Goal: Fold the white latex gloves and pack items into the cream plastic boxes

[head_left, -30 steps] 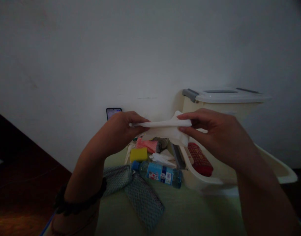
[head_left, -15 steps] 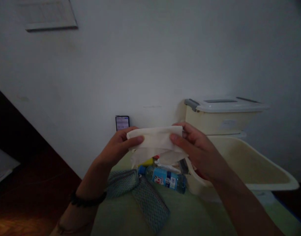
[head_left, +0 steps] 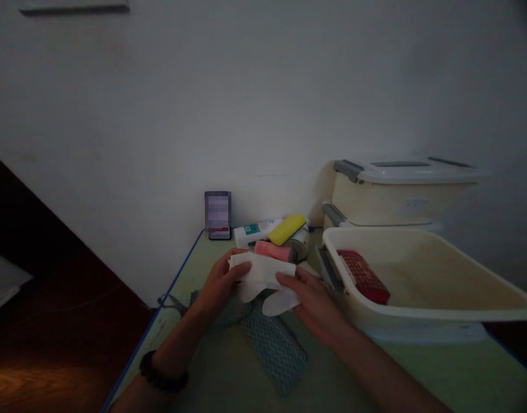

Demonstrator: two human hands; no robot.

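Note:
My left hand [head_left: 223, 285] and my right hand [head_left: 313, 295] are both closed on a folded piece of thin white material [head_left: 261, 271], one at each end. Each thumb presses on its front. Rounded white flaps droop below the fold, somewhat like glove fingers, but the kind is unclear in the dim light. Behind it lies a pink roll [head_left: 272, 250], partly covered. Under and below my hands a blue-green patterned cloth strip [head_left: 274, 347] rests on the table [head_left: 229, 378]. A dark beaded bracelet [head_left: 160, 373] circles my left wrist.
A phone [head_left: 219, 215] leans against the wall. Beside it lie a white tube-shaped container [head_left: 252, 230] and a yellow object [head_left: 288, 229]. At right, a cream bin [head_left: 440, 258] holds a red patterned pack [head_left: 364, 278]. Lidded boxes [head_left: 401, 201] stand stacked behind it.
My hands have lowered with the white material, and its flaps now hang as rounded lobes. The blue-labelled bottle seen earlier no longer shows. More of the table's back and the bin's inside is visible.

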